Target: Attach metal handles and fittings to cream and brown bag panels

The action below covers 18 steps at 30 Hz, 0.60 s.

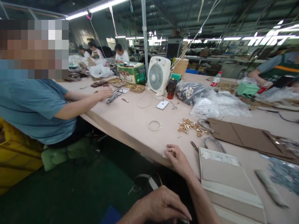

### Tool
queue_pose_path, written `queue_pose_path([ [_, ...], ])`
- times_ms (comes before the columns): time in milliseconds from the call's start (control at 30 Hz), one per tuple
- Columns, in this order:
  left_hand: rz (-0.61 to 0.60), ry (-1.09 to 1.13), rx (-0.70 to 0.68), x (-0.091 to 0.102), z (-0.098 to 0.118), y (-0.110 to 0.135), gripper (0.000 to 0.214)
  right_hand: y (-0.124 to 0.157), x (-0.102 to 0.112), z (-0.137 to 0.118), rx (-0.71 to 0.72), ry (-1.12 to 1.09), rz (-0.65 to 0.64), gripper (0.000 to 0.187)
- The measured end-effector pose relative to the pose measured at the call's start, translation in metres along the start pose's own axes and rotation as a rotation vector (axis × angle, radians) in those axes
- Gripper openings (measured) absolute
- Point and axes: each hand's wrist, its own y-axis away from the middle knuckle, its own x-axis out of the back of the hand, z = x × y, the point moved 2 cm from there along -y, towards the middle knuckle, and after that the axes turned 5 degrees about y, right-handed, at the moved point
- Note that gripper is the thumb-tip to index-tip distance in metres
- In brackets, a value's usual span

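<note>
My left hand (164,203) is low in the picture, its fingers pinched together. A sliver of something pale shows at its fingertips, mostly out of the picture. Farther up, my right hand (177,158) rests at the table's front edge, fingers curled round a small pale piece too hidden to name. Beyond the right hand, a whitish ring-shaped coil (154,125) lies on the table (130,124), with a pile of gold-coloured metal fittings (189,127) to its right. Beside my right forearm is a stack of flat beige panels (224,174). A strap with a ring (144,179) hangs below the edge.
A small dark metal tool (194,146) lies near the panels. Farther back are a white fan (159,74), a phone (162,104), a dark cup (172,88) and plastic bags (217,104). Brown sheets (247,135) lie right. A co-worker (35,105) sits left, hands on the table.
</note>
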Motion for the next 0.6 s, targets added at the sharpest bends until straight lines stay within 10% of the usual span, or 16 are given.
queue_pose_path([
  [367,0.389,0.112,0.031,0.027,-0.012,0.012,0.037,0.005,-0.014,0.014,0.128,0.211,0.112,0.006],
  [600,0.562,0.014,0.127,0.049,0.016,-0.004,0.064,0.009,-0.005,0.009,0.083,0.071,0.151,0.03],
])
